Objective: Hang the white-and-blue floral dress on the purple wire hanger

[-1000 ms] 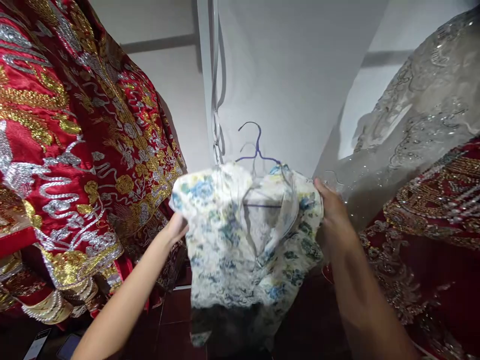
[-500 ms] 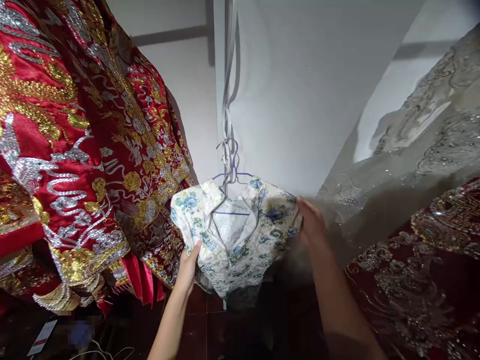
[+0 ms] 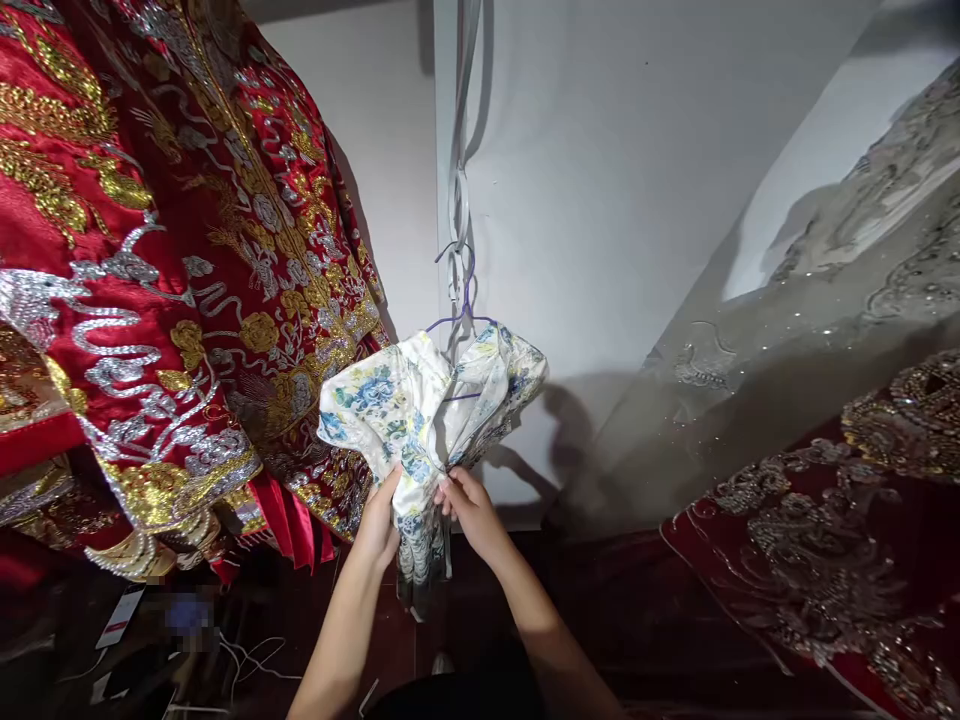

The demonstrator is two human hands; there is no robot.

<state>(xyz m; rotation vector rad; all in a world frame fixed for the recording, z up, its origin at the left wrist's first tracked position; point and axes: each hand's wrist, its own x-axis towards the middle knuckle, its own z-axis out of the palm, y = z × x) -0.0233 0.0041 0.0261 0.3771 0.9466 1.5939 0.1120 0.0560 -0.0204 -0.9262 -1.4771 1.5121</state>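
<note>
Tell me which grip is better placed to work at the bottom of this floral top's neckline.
Probably your right grip: it is right by the bottom of the neckline. Your left grip holds the floral top farther to the left.

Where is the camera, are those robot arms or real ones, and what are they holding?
Those are real arms, with no machine at all! A person wears a camera on their head, looking forward and down, so you see what's in front of them. The left hand and right hand hold a short-sleeved floral garment, with a purple hanger in its shoulders. To the left is a red embroidered jacket; to the right is dark red beaded fabric. At the lower left, a phone lies on a dark surface. Something near it is blurred out.
</note>
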